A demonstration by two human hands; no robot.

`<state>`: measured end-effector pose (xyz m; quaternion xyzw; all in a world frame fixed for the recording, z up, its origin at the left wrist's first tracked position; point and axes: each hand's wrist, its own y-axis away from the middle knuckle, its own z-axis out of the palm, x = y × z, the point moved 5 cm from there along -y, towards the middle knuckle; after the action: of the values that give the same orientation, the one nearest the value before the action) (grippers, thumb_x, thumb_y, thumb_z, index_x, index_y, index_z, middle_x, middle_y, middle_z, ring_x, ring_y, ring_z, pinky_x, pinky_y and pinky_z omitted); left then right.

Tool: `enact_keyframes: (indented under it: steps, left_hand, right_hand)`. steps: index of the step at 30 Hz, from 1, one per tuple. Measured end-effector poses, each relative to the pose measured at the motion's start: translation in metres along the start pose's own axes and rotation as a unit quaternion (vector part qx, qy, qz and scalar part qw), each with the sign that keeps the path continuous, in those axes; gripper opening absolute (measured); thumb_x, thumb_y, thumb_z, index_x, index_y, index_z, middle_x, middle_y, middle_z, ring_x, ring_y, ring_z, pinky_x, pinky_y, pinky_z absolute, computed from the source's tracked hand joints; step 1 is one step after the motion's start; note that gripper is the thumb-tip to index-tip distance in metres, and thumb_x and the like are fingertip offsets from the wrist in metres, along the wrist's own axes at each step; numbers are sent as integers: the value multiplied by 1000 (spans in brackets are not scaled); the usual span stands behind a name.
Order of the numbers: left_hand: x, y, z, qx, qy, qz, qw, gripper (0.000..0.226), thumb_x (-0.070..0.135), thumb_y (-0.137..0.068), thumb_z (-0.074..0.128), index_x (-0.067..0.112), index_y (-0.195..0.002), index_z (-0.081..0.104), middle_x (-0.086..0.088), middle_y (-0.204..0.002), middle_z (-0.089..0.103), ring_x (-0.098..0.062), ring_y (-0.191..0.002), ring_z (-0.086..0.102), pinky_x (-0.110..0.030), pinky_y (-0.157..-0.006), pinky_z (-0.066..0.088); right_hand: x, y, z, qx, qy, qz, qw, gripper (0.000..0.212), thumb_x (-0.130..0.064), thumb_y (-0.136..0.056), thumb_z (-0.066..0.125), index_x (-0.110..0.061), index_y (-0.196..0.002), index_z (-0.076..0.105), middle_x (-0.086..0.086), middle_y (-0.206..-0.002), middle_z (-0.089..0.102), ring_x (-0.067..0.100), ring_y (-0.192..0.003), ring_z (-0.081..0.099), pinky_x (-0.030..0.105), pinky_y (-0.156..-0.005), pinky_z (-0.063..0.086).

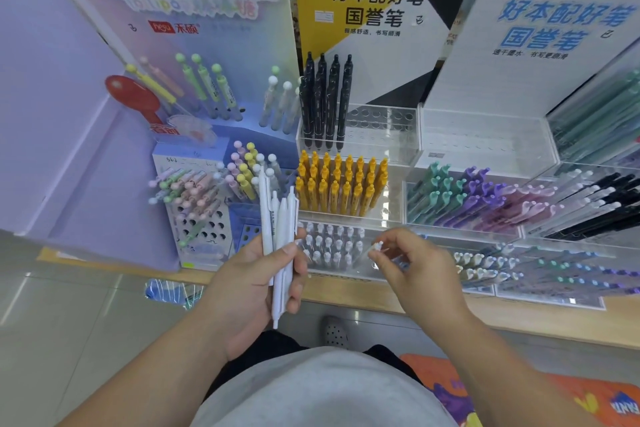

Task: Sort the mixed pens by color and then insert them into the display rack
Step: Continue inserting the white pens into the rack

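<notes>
White pens: left hand fingers grip four; right hand fingers pinch one.

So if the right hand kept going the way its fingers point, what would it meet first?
Likely the white pens standing in the clear rack: the right hand, pinching a white pen, points left toward them. Depth is unclear; it might pass above them to the left hand's pen bundle.

White pens: we see smooth, matt plastic.
Display rack: clear, glossy acrylic to our eye.
Shelf: we read it as matt, wood-look board.
Floor tiles: glossy; we note reflections.
Shirt: soft grey cloth, we'd say.
</notes>
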<state>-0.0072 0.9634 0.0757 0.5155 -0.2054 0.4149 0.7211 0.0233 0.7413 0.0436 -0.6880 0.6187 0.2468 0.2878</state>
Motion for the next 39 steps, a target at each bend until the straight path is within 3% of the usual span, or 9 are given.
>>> enact_keyframes:
  steps: [8, 12, 19, 25, 28, 31, 34, 36, 39]
  left_hand:
    - [5, -2, -5, -16, -3, 7, 1000, 37, 17, -89, 59, 8, -125, 62, -14, -80, 56, -22, -57, 49, -33, -50, 42]
    - [5, -4, -4, -20, -11, 7, 1000, 39, 18, -87, 59, 8, -125, 61, -14, -80, 57, -22, -56, 50, -33, -50, 43]
    - [3, -6, -6, -19, -40, -1, 999, 39, 21, -85, 61, 12, -124, 62, -14, -82, 58, -22, -59, 50, -35, -51, 43]
    - [2, -6, -5, -48, -76, -7, 996, 39, 24, -88, 65, 9, -124, 59, -17, -82, 60, -25, -58, 52, -36, -54, 47]
    - [2, -5, 0, -64, -82, -17, 994, 41, 25, -86, 64, 7, -123, 60, -17, -82, 60, -25, -56, 50, -33, -50, 44]
    - [4, -4, 9, -94, -90, -25, 991, 31, 26, -85, 62, 14, -113, 70, -15, -81, 59, -22, -52, 45, -30, -48, 37]
    - [5, -1, 22, -133, -106, -36, 985, 25, 25, -86, 61, 16, -108, 72, -14, -79, 58, -20, -50, 44, -27, -47, 34]
    - [4, 0, 30, -153, -115, -43, 981, 22, 23, -86, 61, 17, -104, 71, -16, -78, 57, -21, -49, 44, -26, -46, 34]
    - [2, 1, 39, -171, -115, -48, 977, 20, 22, -88, 61, 17, -105, 70, -18, -77, 58, -21, -48, 44, -26, -44, 35]
  right_hand:
    - [1, -5, 5, 7, 76, -43, 996, 19, -28, -80, 82, -22, -94, 71, -7, -80, 71, 12, -72, 65, 26, -61, 50]
    - [-1, -1, 17, 2, 109, -100, 989, 25, -23, -69, 91, -18, -86, 73, -5, -79, 71, 18, -74, 66, 30, -68, 51]
    - [-3, -3, 36, -15, 184, -109, 977, 23, -21, -63, 90, -22, -73, 70, -9, -66, 66, 21, -70, 58, 34, -65, 46]
    - [-4, -4, 35, -34, 187, -102, 976, 25, -23, -63, 90, -21, -78, 69, -8, -69, 67, 21, -71, 59, 34, -66, 48]
    - [-13, -7, 22, -31, 119, -89, 988, 27, -20, -68, 86, -21, -89, 69, -10, -77, 67, 16, -77, 60, 33, -67, 53]
    - [-30, -11, -2, -38, -61, 30, 997, 15, -28, -83, 78, -28, -95, 70, -16, -81, 68, 1, -81, 61, 15, -71, 46]
    - [-50, -16, -14, -85, -357, 162, 916, 15, -20, -89, 71, -21, -104, 73, -1, -86, 75, 6, -74, 65, 16, -65, 48]
    - [-58, -18, -20, -104, -426, 170, 883, 18, -14, -90, 67, -16, -107, 73, 1, -86, 75, 10, -72, 64, 20, -62, 49]
    - [-56, -19, -22, -112, -468, 163, 861, 15, -13, -86, 68, -12, -101, 74, 4, -84, 74, 12, -72, 63, 22, -61, 48]
